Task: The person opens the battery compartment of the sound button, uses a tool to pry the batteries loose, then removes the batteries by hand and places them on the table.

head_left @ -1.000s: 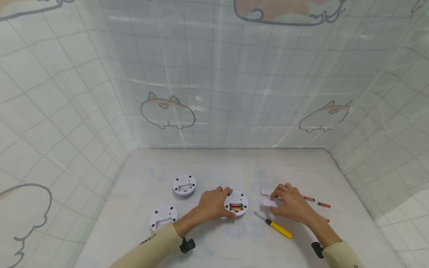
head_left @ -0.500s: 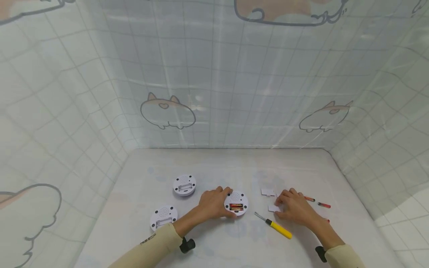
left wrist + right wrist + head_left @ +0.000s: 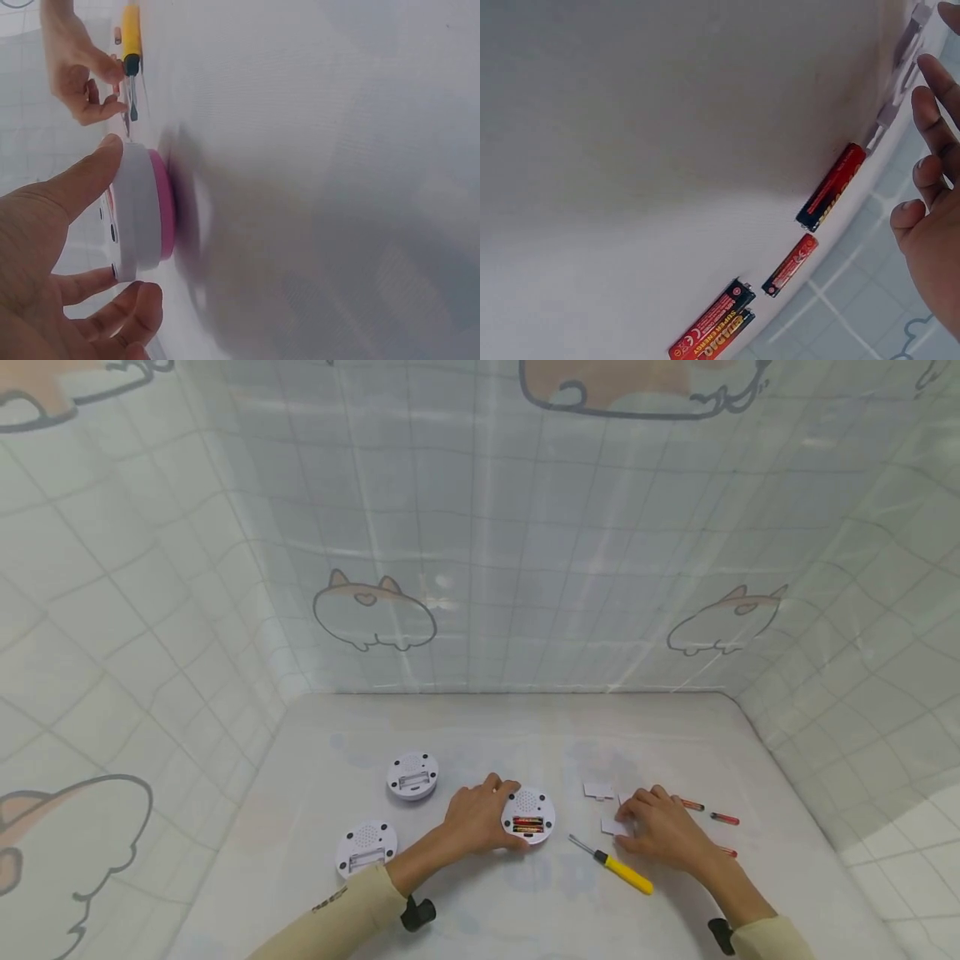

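My left hand [image 3: 478, 817] grips a round white device [image 3: 542, 803] by its left side, thumb near and fingers behind. Two red-and-gold batteries [image 3: 528, 824] lie in its uncovered compartment. In the left wrist view, the device [image 3: 140, 214] shows a pink lower rim [image 3: 164, 214] turned to the table. My right hand [image 3: 662, 831] pinches a small white battery cover [image 3: 611, 827] on the table between thumb and forefinger; the fingers hide part of it. Another cover [image 3: 597, 790] lies just behind. A third white piece is mostly hidden by the fingers.
A yellow-handled screwdriver [image 3: 626, 872] lies between the hands. Several loose red batteries [image 3: 724, 818] lie right of my right hand. Two more round devices, one farther back [image 3: 412, 775] and one nearer [image 3: 366, 843], sit on the left with bare battery compartments. Patterned sheeting [image 3: 480, 568] encloses the table.
My right hand has shifted slightly right and toward me, the cover at its fingertips moving along and the cover behind coming into fuller view. My left hand keeps its grip on the device.
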### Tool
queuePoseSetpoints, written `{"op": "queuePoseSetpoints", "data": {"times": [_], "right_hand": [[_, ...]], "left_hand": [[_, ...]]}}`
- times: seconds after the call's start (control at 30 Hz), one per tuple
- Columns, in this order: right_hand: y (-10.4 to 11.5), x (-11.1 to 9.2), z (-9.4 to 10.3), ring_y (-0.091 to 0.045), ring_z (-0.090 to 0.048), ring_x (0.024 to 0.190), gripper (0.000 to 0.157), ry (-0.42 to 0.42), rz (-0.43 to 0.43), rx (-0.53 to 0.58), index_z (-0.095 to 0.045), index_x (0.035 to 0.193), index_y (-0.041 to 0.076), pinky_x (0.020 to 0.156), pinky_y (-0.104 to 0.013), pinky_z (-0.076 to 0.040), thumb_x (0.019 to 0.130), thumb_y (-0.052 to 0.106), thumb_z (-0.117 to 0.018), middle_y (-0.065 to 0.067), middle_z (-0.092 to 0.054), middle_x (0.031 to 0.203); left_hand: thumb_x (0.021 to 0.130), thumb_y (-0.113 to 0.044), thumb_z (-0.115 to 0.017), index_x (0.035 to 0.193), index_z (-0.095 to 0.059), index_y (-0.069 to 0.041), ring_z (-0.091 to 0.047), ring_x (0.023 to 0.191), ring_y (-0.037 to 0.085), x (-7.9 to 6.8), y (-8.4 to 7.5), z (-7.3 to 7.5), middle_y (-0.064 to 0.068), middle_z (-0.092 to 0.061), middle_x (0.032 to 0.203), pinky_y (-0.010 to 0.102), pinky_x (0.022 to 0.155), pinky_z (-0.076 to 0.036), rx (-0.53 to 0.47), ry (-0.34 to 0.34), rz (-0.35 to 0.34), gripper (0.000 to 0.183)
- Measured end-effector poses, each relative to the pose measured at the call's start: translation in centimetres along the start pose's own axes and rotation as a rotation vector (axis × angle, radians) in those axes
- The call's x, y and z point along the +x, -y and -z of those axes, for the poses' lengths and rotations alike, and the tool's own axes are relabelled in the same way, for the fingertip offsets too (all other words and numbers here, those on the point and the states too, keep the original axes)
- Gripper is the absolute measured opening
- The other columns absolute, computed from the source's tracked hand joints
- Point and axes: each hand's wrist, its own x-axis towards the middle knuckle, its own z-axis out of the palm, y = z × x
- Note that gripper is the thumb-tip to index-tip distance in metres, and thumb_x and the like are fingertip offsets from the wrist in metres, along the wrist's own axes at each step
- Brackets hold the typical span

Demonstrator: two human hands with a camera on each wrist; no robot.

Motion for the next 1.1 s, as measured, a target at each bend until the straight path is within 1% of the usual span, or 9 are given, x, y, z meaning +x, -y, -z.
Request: {"op": "queuePoseSetpoints", "data": {"times": [0.2,0.33,0.43,0.53,0.67,0.8,0.93,1.1], "right_hand": [[0.3,-0.5,0.1,-0.013,-0.044,0.090,0.029,-0.007,0.018,0.043,-0.071,0.095,0.029,0.076,-0.037,-0.039,0.076,0.046,-0.084,0.016,-0.057,0.091],[0.9,-1.1,0.1,-0.009,-0.043,0.088,0.028,0.047,-0.002,0.072,-0.070,0.093,0.033,0.077,-0.036,-0.037,0.077,0.051,-0.083,0.021,-0.054,0.086],[1.4,-1.7,0.1,-0.009,-0.044,0.090,0.031,0.096,-0.011,0.090,-0.069,0.092,0.034,0.079,-0.037,-0.037,0.076,0.056,-0.082,0.022,-0.055,0.087],[1.8,-2.1,0.1,-0.009,-0.046,0.091,0.033,0.120,-0.009,0.101,-0.069,0.092,0.033,0.081,-0.038,-0.038,0.075,0.059,-0.081,0.022,-0.056,0.088],[1.8,-2.7,0.0,-0.006,-0.045,0.086,0.036,0.116,0.015,0.079,-0.070,0.093,0.031,0.078,-0.037,-0.038,0.074,0.060,-0.081,0.023,-0.055,0.085],[1.6,-3.2,-0.3,-0.004,-0.045,0.084,0.035,0.097,0.060,0.058,-0.069,0.093,0.030,0.076,-0.035,-0.037,0.076,0.058,-0.081,0.023,-0.055,0.084],[1.5,-3.5,-0.6,-0.003,-0.046,0.083,0.034,0.086,0.083,0.069,-0.068,0.094,0.030,0.079,-0.040,-0.040,0.077,0.057,-0.081,0.023,-0.055,0.085],[1.6,-3.7,-0.8,-0.003,-0.046,0.083,0.033,0.079,0.068,0.068,-0.068,0.093,0.030,0.085,-0.046,-0.041,0.076,0.054,-0.082,0.022,-0.054,0.084]], "left_hand": [[0.065,-0.067,-0.084,0.147,-0.050,-0.023,-0.055,0.087,0.016,0.0,0.0,-0.1,0.005,-0.057,0.126,0.032,0.073,-0.043,0.007,-0.009,-0.007,0.099],[0.066,-0.066,-0.084,0.149,-0.048,-0.024,-0.053,0.085,0.015,-0.2,-0.1,0.0,0.005,-0.056,0.125,0.031,0.072,-0.041,0.007,-0.004,-0.019,0.099],[0.067,-0.065,-0.084,0.149,-0.049,-0.025,-0.053,0.084,0.015,-0.3,-0.1,0.0,0.005,-0.056,0.123,0.031,0.072,-0.041,0.005,-0.002,-0.026,0.098],[0.067,-0.066,-0.084,0.149,-0.049,-0.025,-0.053,0.084,0.015,-0.4,-0.1,0.0,0.004,-0.056,0.122,0.030,0.071,-0.040,0.010,-0.010,-0.030,0.098],[0.067,-0.066,-0.084,0.148,-0.050,-0.025,-0.053,0.084,0.015,-0.4,-0.1,0.0,0.003,-0.055,0.121,0.030,0.071,-0.040,0.016,-0.017,-0.033,0.097],[0.067,-0.066,-0.084,0.148,-0.050,-0.025,-0.052,0.083,0.015,-0.4,-0.1,-0.1,0.003,-0.055,0.121,0.029,0.070,-0.039,0.016,-0.015,-0.033,0.097],[0.067,-0.066,-0.084,0.148,-0.050,-0.025,-0.052,0.083,0.014,-0.4,-0.1,-0.1,0.003,-0.055,0.122,0.029,0.070,-0.040,0.008,-0.017,-0.032,0.097],[0.067,-0.065,-0.084,0.149,-0.050,-0.025,-0.054,0.084,0.015,-0.4,-0.1,-0.2,0.003,-0.055,0.124,0.030,0.071,-0.041,0.004,-0.019,-0.036,0.098]]}}
